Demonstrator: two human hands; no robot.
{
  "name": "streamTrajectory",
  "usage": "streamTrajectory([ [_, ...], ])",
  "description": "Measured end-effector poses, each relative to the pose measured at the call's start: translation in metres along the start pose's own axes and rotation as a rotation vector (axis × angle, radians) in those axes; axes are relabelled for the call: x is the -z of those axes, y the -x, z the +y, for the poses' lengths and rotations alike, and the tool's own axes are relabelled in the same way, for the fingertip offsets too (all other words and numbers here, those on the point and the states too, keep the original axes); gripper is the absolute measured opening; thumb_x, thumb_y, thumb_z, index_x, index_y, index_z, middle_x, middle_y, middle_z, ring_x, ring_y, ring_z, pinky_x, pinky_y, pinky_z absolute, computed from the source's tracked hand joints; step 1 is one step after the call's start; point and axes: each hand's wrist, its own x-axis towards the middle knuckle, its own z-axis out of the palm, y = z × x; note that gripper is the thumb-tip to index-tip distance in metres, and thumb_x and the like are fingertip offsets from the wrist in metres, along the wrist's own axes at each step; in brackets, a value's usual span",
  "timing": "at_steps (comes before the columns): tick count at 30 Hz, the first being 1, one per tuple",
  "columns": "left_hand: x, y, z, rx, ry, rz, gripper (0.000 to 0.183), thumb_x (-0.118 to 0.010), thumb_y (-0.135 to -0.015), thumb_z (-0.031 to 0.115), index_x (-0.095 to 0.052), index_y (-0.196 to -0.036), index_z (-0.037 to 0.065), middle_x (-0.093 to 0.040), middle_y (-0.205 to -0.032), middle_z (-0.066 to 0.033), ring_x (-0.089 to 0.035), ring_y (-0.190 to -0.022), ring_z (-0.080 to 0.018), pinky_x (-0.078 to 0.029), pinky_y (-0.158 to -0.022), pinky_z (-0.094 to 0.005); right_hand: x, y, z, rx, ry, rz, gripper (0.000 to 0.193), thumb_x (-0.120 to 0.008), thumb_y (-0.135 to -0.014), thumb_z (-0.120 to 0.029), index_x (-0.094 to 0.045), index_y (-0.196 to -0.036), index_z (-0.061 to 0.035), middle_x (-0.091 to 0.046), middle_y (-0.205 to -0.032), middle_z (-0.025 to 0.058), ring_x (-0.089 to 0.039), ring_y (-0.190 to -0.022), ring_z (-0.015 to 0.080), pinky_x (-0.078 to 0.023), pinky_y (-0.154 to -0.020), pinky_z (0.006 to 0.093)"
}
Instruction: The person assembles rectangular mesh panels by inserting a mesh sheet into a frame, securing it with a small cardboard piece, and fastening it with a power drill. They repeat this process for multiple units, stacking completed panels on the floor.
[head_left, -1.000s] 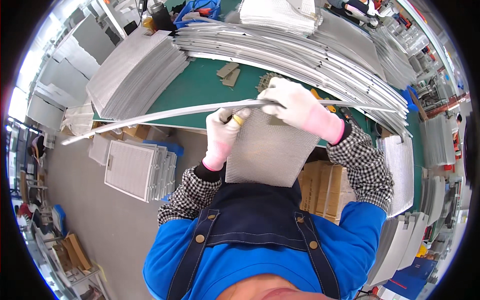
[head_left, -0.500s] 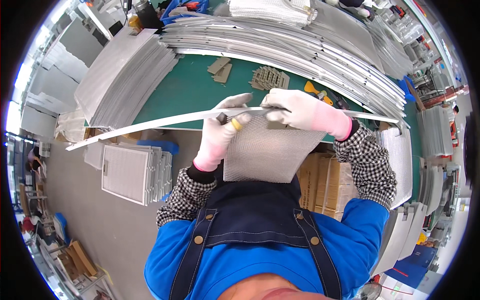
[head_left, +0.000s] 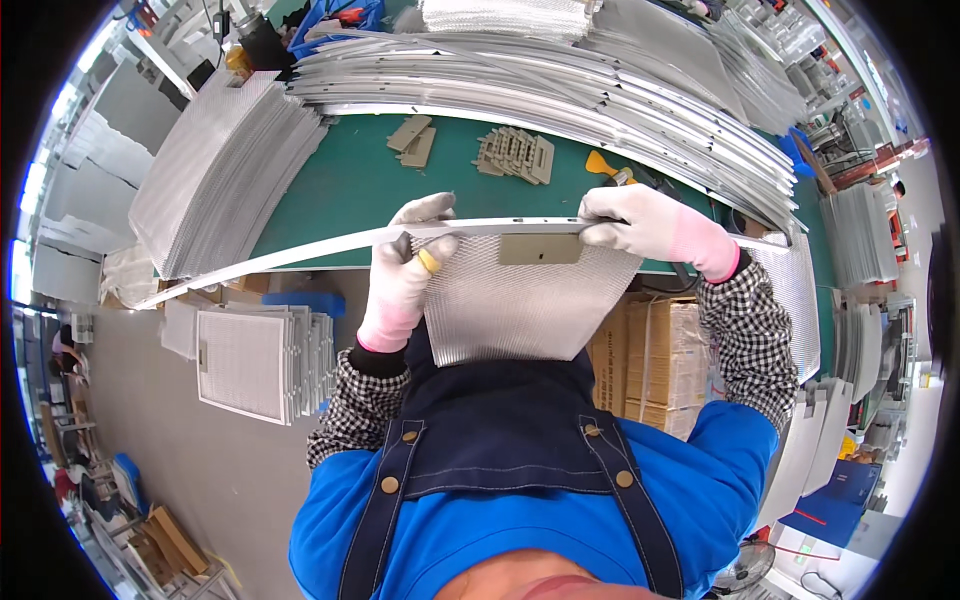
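A silvery mesh filter panel (head_left: 520, 315) hangs in front of my apron, its upper edge against a long, thin white metal frame strip (head_left: 290, 248). A khaki plastic plate (head_left: 540, 249) sits at the mesh's top edge, beneath the strip. My left hand (head_left: 405, 270), in a white and pink glove with a yellow band on one finger, closes round the strip and the mesh's upper left corner. At the upper right, my gloved right hand (head_left: 645, 228) pinches the strip just beyond the plate. Its fingertips are partly hidden behind the strip.
Mesh panels (head_left: 205, 170) stand stacked at left on the green table (head_left: 350, 190). Long metal strips (head_left: 560, 90) pile along the back. Loose khaki plates (head_left: 515, 155) and a yellow-handled tool (head_left: 603, 164) lie mid-table. Framed filters (head_left: 245, 360) stand on the left floor; cartons (head_left: 665, 350) are below.
My right hand has slid right along the strip, and my left hand has shifted slightly left. The khaki plate, partly covered before, now shows in full. The whole view has shifted a little.
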Motion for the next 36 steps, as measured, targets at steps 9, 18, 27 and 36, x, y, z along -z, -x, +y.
streamTrajectory([
  [9,0.014,-0.001,-0.013,-0.092,0.089,0.021,0.048,-0.083,-0.081,0.010,-0.062,-0.124,0.003,-0.061,-0.115,-0.0055,-0.057,-0.106,-0.0149,-0.045,-0.095,-0.0289,0.012,0.036,0.029,-0.233,-0.076,0.057,0.028,-0.067,-0.093,-0.026,-0.068,-0.107,-0.0024,-0.063,-0.077,0.0113,-0.060,-0.073,0.0173,-0.050,-0.072,0.0327],
  [18,0.014,0.003,0.020,-0.048,-0.343,-0.068,0.046,-0.070,-0.086,0.013,-0.059,-0.130,0.003,-0.060,-0.127,-0.0095,-0.055,-0.119,-0.0196,-0.046,-0.101,-0.0355,-0.013,0.020,0.041,0.005,0.431,0.346,0.025,-0.063,-0.094,-0.022,-0.062,-0.106,0.0001,-0.066,-0.089,0.0239,-0.064,-0.082,0.0438,-0.052,-0.071,0.0509],
  [27,-0.005,-0.003,0.060,-0.751,-1.620,0.000,0.030,-0.078,-0.074,0.040,-0.067,-0.091,0.018,-0.062,-0.081,-0.0024,-0.065,-0.080,-0.0245,-0.050,-0.070,-0.0372,0.029,-0.020,0.038,0.038,0.324,0.183,0.016,-0.060,-0.090,-0.014,-0.057,-0.091,0.0016,-0.058,-0.071,0.0233,-0.062,-0.071,0.0411,-0.045,-0.065,0.0458],
  [36,0.027,-0.008,0.068,-0.287,-1.284,-0.166,0.035,-0.074,-0.083,0.048,-0.073,-0.093,0.015,-0.069,-0.072,-0.0046,-0.070,-0.072,-0.0268,-0.054,-0.065,-0.0392,0.049,-0.034,-0.012,-0.168,0.003,-0.037,0.016,-0.063,-0.080,-0.011,-0.055,-0.088,0.0003,-0.049,-0.072,0.0004,-0.045,-0.067,0.0095,-0.039,-0.061,0.0288],
])
